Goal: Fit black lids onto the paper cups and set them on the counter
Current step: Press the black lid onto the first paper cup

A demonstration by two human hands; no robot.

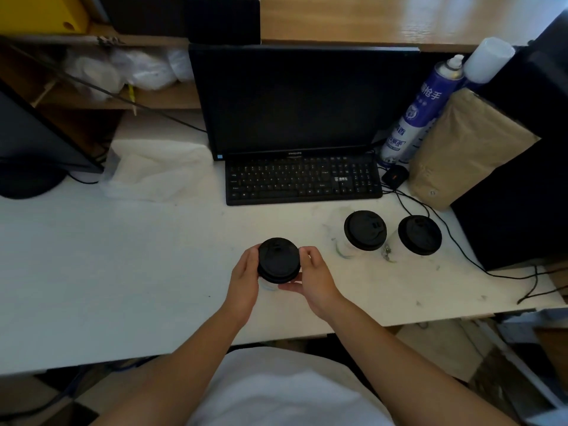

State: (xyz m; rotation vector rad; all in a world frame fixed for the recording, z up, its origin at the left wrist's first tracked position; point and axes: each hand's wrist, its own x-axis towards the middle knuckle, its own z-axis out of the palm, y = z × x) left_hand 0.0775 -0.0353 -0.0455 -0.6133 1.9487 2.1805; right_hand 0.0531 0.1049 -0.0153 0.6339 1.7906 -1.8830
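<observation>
While a white paper cup (pixel 268 285) is held at the near middle of the white counter (pixel 123 256), a round black plastic lid (pixel 278 259) is seen on its rim in the head view. The left hand (pixel 244 278) is curled round the cup's left side and the right hand (pixel 315 279) round its right, with fingers wrapped at the lid's edge. Whether the base rests on the counter cannot be told. Two lidded paper cups (pixel 364 230) are stood well to the right, near a trailing black cable (pixel 455 241). If the lid is pressed unevenly, one side is likely to be left unseated. Too hard a squeeze could buckle the thin paper wall, and a careless set-down could topple the neighbours.
</observation>
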